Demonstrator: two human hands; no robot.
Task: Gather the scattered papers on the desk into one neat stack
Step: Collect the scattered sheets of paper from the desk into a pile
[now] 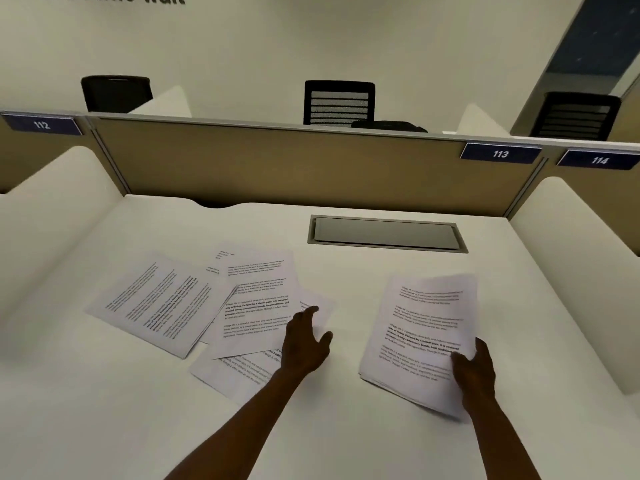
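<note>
Several printed white sheets lie overlapping on the white desk (pixel 104 410) at centre left: a tilted sheet (pixel 156 303) at the far left, an upright sheet (pixel 256 303) on top in the middle, and another (pixel 232 372) sticking out beneath it. My left hand (pixel 304 341) rests with its fingers spread on the right edge of this heap. On the right, my right hand (pixel 474 372) grips the lower right corner of a small gathered stack of papers (pixel 422 337), thumb on top. The stack is tilted, its lower left corner near the desk.
A grey cable hatch (pixel 386 233) is set into the desk behind the papers. A tan partition (pixel 277 168) with labels 112, 113 and 114 closes the back. White curved dividers (pixel 59 216) flank both sides. Black office chairs (pixel 339 102) stand beyond the partition.
</note>
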